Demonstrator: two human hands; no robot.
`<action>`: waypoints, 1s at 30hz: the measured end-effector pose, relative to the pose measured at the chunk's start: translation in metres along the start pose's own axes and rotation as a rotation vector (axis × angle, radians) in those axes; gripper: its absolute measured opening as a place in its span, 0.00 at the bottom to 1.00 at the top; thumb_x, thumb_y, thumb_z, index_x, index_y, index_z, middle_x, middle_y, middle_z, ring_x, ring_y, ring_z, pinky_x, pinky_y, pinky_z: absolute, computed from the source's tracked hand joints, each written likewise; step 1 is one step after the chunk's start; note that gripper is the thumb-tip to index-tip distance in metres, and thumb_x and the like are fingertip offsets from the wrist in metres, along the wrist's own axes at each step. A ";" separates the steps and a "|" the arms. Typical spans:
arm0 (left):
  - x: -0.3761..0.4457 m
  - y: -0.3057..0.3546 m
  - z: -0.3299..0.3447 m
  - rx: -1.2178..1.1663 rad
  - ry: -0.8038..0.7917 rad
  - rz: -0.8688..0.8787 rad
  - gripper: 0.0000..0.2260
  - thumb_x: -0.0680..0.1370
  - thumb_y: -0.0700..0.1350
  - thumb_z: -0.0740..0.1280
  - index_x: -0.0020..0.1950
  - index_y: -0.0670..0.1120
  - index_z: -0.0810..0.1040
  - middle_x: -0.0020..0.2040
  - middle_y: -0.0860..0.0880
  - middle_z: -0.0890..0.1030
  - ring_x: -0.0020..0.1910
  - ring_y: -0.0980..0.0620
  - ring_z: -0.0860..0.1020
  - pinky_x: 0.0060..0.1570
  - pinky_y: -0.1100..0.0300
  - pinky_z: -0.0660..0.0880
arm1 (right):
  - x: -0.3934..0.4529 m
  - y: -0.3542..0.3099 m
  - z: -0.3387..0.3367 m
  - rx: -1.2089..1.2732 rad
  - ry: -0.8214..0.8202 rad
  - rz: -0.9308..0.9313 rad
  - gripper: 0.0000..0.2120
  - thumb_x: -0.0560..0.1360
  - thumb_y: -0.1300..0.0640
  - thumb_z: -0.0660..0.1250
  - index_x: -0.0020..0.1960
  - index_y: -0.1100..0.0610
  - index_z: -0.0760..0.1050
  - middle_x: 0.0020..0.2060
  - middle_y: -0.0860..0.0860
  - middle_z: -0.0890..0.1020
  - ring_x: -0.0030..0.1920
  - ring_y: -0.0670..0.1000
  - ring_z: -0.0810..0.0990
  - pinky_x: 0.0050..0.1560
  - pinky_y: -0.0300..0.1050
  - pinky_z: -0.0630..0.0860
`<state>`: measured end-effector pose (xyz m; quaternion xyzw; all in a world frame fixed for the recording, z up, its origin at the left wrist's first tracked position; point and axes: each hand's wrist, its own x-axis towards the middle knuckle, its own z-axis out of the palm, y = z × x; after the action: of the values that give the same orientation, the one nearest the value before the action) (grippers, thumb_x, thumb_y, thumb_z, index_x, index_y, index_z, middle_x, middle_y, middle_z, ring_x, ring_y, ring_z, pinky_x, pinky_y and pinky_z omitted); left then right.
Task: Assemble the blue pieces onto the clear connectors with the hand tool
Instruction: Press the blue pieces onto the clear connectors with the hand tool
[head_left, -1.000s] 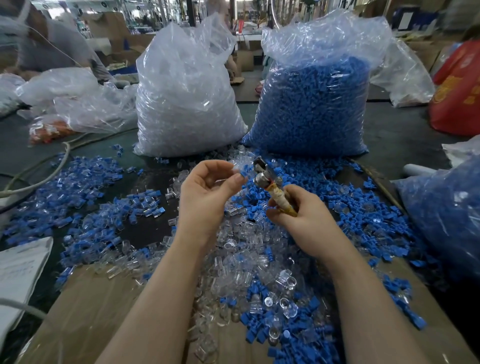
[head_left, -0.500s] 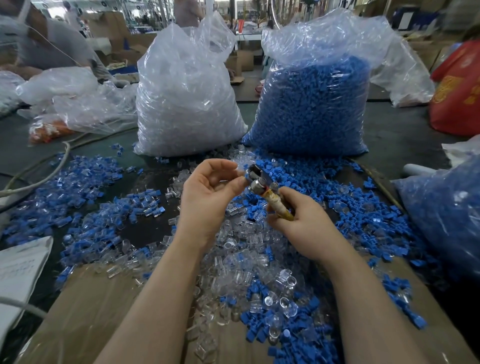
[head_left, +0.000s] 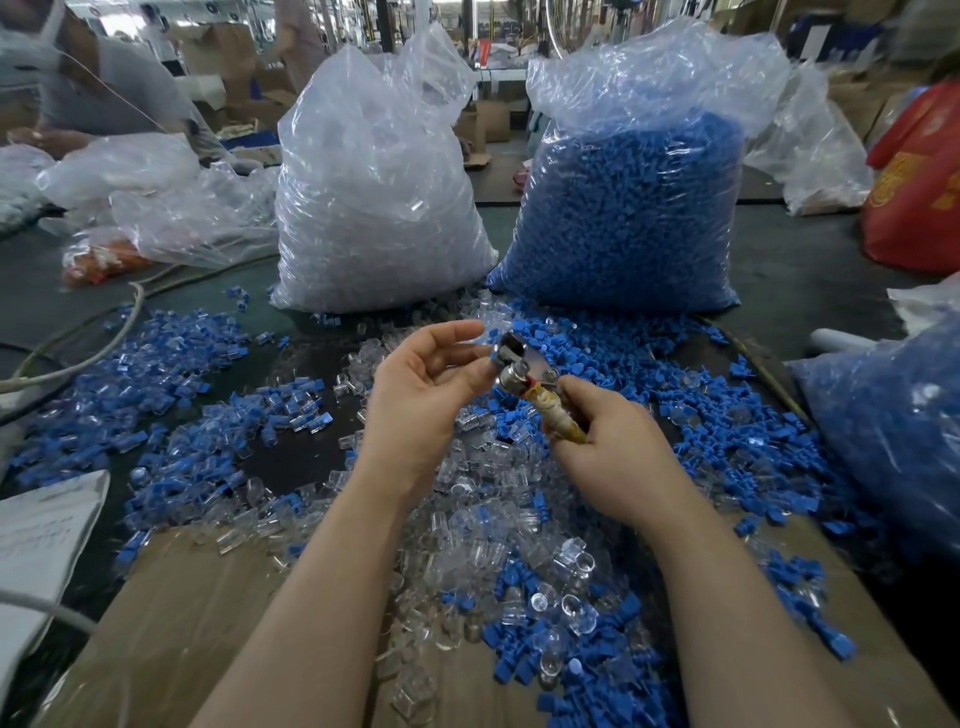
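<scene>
My right hand (head_left: 613, 457) grips the yellowish handle of a hand tool (head_left: 524, 376) whose metal head points up and left. My left hand (head_left: 426, 384) is raised beside that head, its fingertips pinching a small clear and blue piece (head_left: 491, 356) against the metal jaw. Loose blue pieces (head_left: 613, 358) and clear connectors (head_left: 498, 540) lie heaped on the table under both hands. How much of the piece sits inside the tool is hidden by my fingers.
A big bag of clear connectors (head_left: 374, 192) and a big bag of blue pieces (head_left: 628, 208) stand behind the heap. Joined pieces (head_left: 156, 374) spread at left. Cardboard (head_left: 171, 623) lies near me, a blue-filled bag (head_left: 893, 431) at right, a person (head_left: 88, 83) at far left.
The tool head has tilted left toward my left hand, and my left fingertips have closed onto the piece at its jaw. Both hands have drawn slightly closer together.
</scene>
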<state>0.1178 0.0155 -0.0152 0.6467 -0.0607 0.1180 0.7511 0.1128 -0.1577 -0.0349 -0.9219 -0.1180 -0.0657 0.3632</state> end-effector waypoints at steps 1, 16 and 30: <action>0.000 0.000 0.000 0.006 -0.008 -0.021 0.14 0.71 0.38 0.72 0.56 0.44 0.80 0.45 0.47 0.84 0.46 0.52 0.83 0.51 0.58 0.81 | 0.000 0.000 0.000 0.001 -0.002 0.002 0.06 0.70 0.57 0.64 0.43 0.47 0.69 0.31 0.47 0.76 0.34 0.51 0.74 0.34 0.50 0.72; 0.017 0.000 -0.087 -1.247 0.762 -0.186 0.10 0.82 0.45 0.63 0.44 0.42 0.76 0.28 0.49 0.79 0.28 0.57 0.79 0.40 0.64 0.81 | 0.001 0.004 -0.007 -0.278 0.227 0.044 0.06 0.76 0.52 0.63 0.48 0.44 0.65 0.37 0.47 0.74 0.42 0.56 0.71 0.43 0.50 0.63; 0.016 0.000 -0.079 -0.579 0.577 -0.322 0.10 0.81 0.50 0.65 0.46 0.46 0.79 0.36 0.52 0.84 0.32 0.59 0.80 0.40 0.65 0.78 | 0.000 0.016 -0.013 -0.421 0.260 0.527 0.05 0.76 0.53 0.64 0.48 0.54 0.70 0.32 0.50 0.71 0.30 0.50 0.66 0.28 0.44 0.60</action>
<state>0.1285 0.0951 -0.0236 0.3511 0.2225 0.1533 0.8965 0.1169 -0.1774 -0.0358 -0.9592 0.1872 -0.1091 0.1818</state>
